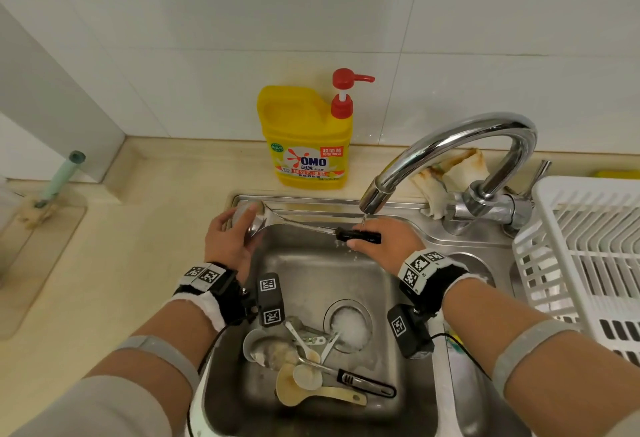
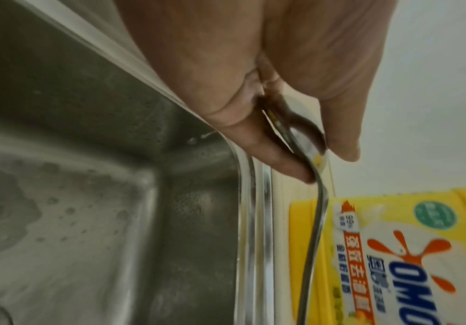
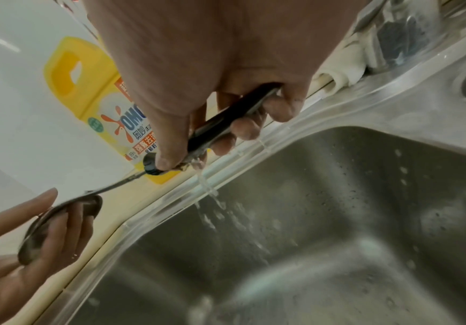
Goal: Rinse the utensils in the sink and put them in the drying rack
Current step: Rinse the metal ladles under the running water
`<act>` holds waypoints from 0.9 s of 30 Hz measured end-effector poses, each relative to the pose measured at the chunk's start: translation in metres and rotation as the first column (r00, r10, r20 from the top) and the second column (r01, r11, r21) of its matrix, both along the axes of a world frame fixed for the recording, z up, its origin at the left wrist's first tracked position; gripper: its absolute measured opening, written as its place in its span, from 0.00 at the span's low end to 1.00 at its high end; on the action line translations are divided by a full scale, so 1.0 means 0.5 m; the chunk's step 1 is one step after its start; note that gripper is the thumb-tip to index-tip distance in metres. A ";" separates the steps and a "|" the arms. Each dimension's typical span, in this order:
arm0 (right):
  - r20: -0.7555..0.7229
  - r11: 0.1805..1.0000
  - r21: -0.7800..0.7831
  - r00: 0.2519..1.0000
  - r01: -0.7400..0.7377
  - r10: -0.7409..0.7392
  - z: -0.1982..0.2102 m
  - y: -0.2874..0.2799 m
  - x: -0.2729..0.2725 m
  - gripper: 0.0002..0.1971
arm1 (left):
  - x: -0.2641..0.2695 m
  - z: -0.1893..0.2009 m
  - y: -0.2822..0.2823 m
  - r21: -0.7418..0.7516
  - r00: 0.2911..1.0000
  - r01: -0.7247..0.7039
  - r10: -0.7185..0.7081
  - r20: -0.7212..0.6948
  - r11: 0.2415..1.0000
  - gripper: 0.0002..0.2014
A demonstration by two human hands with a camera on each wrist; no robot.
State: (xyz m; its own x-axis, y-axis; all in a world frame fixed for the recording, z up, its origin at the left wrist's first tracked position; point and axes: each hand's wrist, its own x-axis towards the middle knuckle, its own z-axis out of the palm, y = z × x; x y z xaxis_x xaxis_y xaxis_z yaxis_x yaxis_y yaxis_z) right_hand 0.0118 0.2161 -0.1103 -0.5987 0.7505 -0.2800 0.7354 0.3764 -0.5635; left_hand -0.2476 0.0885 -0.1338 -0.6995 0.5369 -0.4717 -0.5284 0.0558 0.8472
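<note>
A steel ladle (image 1: 304, 223) with a black handle (image 1: 360, 236) lies level across the far side of the sink (image 1: 329, 274). My left hand (image 1: 242, 228) cups and pinches its bowl (image 2: 308, 140) over the sink's far left corner. My right hand (image 1: 367, 242) grips the black handle (image 3: 226, 125) under the tap (image 1: 450, 145). A thin stream of water runs over the handle and my fingers (image 3: 243, 129) and splashes into the basin. Several dirty spoons and a scoop (image 1: 311, 367) lie in the sink's near part beside the drain (image 1: 348, 325). The white drying rack (image 1: 588, 246) stands at the right.
A yellow dish-soap bottle (image 1: 306, 138) with a red pump stands behind the sink against the tiled wall. A crumpled cloth (image 1: 446, 173) lies behind the tap base. At the far left a green-handled tool (image 1: 60, 178) stands on the beige counter (image 1: 104, 263).
</note>
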 end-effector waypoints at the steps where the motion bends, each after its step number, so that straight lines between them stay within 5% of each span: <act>1: -0.010 1.000 0.003 1.000 0.002 -0.002 0.001 0.000 -0.002 0.15 | 0.006 0.006 -0.002 0.065 0.994 -0.035 0.028 0.105 0.997 0.31; 5: -0.042 1.000 -0.004 0.999 -0.031 0.031 -0.004 -0.003 -0.020 0.16 | 0.057 0.034 -0.007 0.164 0.945 0.073 -0.120 0.303 0.984 0.14; 10: -0.117 0.995 -0.026 0.989 -0.095 0.092 -0.009 -0.010 -0.040 0.15 | 0.132 0.031 0.003 0.172 0.875 0.358 -0.394 0.281 0.918 0.17; 17: -0.296 0.972 -0.214 0.942 0.100 -0.162 -0.015 -0.003 -0.003 0.11 | 0.174 0.022 0.035 0.130 0.880 0.338 -0.361 0.307 0.932 0.16; 21: -0.455 0.792 -0.585 0.738 0.173 -0.498 -0.031 -0.010 0.010 0.12 | 0.176 0.033 0.051 0.140 0.894 0.321 -0.349 0.282 0.937 0.15; 27: -0.398 0.518 -0.846 0.499 0.124 -0.770 -0.014 -0.012 0.008 0.12 | 0.173 0.034 0.056 0.123 0.923 0.261 -0.285 0.260 0.957 0.15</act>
State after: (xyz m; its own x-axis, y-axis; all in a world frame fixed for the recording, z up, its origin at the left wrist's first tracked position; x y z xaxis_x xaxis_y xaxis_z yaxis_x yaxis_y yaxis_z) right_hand 0.0160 0.2102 -0.1170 -0.4462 0.7452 -0.4956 -0.0698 -0.5810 -0.8109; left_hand -0.1613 0.1167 -0.1169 -0.3710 0.7351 -0.5674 -0.7135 0.1654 0.6809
